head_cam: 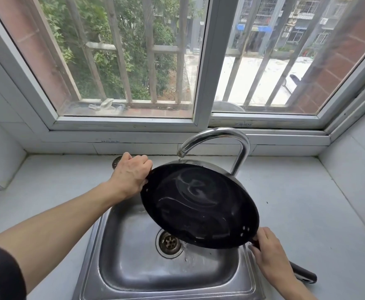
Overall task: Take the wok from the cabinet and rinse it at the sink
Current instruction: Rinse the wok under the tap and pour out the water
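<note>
- Left hand [131, 173] grips the rim at 10 o'clock, right hand [270, 254] the handle; tilted wok [198, 204] sheds water into steel sink [116, 256] beneath faucet [218, 137].

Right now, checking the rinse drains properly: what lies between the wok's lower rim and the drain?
In the head view, only falling water between wok and drain.

Glossy wet black wok [200, 205]; dull steel sink [134, 267].
</note>
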Tool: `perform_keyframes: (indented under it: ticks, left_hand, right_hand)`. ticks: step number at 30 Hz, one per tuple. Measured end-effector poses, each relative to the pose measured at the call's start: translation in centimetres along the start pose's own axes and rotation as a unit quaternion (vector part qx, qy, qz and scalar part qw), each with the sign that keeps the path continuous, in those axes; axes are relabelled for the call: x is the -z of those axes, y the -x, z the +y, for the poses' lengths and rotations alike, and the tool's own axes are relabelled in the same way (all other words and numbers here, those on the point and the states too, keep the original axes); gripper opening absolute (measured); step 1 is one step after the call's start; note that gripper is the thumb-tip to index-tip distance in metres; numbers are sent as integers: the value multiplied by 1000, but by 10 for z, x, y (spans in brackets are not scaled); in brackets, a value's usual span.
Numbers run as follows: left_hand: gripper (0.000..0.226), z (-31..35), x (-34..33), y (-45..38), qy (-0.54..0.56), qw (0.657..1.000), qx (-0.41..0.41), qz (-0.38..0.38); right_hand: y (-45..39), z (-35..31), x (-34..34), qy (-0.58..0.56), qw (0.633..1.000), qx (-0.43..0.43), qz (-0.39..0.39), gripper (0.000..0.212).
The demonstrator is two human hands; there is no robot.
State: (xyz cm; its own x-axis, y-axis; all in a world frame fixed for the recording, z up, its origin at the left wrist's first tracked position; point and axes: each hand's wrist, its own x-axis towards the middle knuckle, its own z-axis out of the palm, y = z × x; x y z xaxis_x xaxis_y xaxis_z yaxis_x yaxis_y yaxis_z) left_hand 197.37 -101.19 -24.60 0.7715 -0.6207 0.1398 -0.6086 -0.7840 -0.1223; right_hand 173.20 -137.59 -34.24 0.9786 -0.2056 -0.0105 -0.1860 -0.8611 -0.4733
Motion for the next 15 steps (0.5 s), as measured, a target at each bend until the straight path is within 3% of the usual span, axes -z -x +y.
perform_keyframes:
  ticks: [6, 15]
  left_hand:
    - [44, -7, -3, 13, 1, 1000, 14, 1]
    - [49, -34, -7, 44, -7, 998, 69, -3]
  right_hand:
    - [-3, -6, -2, 3, 1000, -1, 7, 40]
    - [-25, -35, 5, 21, 997, 68, 29, 54]
